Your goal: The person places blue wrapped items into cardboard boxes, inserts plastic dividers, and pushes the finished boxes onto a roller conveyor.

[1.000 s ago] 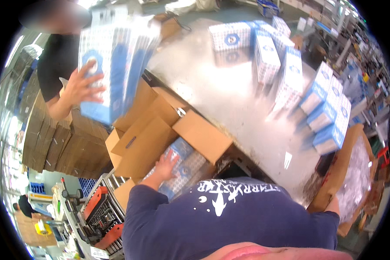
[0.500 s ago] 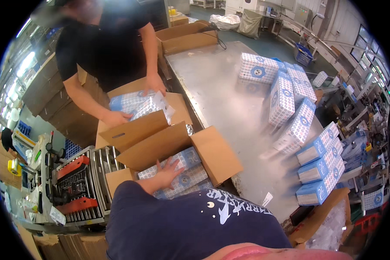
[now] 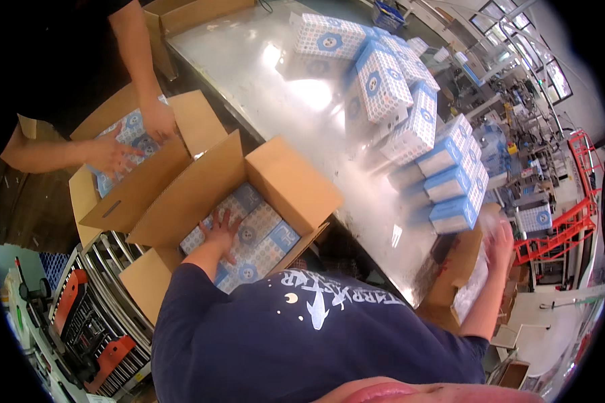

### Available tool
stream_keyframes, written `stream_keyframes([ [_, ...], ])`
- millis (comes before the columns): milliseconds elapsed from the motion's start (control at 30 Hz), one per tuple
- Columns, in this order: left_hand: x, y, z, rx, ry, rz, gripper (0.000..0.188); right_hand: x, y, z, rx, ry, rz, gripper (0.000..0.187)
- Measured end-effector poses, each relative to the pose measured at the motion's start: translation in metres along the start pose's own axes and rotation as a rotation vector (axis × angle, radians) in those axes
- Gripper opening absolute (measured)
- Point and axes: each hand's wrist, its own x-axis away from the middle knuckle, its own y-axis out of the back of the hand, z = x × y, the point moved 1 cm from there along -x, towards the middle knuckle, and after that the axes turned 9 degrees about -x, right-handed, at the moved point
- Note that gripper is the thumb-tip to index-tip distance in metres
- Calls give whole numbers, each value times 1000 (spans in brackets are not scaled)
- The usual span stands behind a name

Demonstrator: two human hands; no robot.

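Note:
My left hand point(image 3: 220, 235) lies flat with spread fingers on blue-and-white patterned packs point(image 3: 249, 235) inside an open cardboard carton point(image 3: 292, 185). The packs sit side by side below the raised flaps. To the right, my right hand point(image 3: 499, 247) reaches over a brown box point(image 3: 452, 272) holding crumpled clear plastic point(image 3: 469, 295). Its fingers are closed on some of this plastic, which partly veils the fingertips.
Opposite, a co-worker's hands point(image 3: 117, 153) rest on packs in a second carton point(image 3: 198, 124). Several matching packs point(image 3: 383, 77) stand on the metal table point(image 3: 249, 74), with stacked ones point(image 3: 450, 181) nearer me. A roller conveyor point(image 3: 107, 269) lies left; red railing point(image 3: 558, 235) stands far right.
My view has swung rightward. My right hand has come into sight at the box of plastic, while my left stays on the packs. The co-worker's packs now sit lower in their carton.

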Motion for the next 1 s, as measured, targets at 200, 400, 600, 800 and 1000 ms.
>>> stream_keyframes([
  [200, -34, 11, -7, 1316, -402, -355, 59, 126, -332, 47, -573, -403, 1099, 27],
  [400, 107, 90, -5, 2228, -1088, -306, 68, 217, -440, 60, -491, -618, 1220, 34],
  [600, 143, 62, 12, 2385, -939, -436, 68, 245, -470, 28, -484, -578, 1598, 54],
  [800, 121, 25, 21, 2024, -383, -469, 55, 224, -461, 27, 56, -68, 1824, 51],
  [1000, 170, 41, 39, 64, 60, -93, 63, 113, -438, 35, 339, 236, 1750, 47],
])
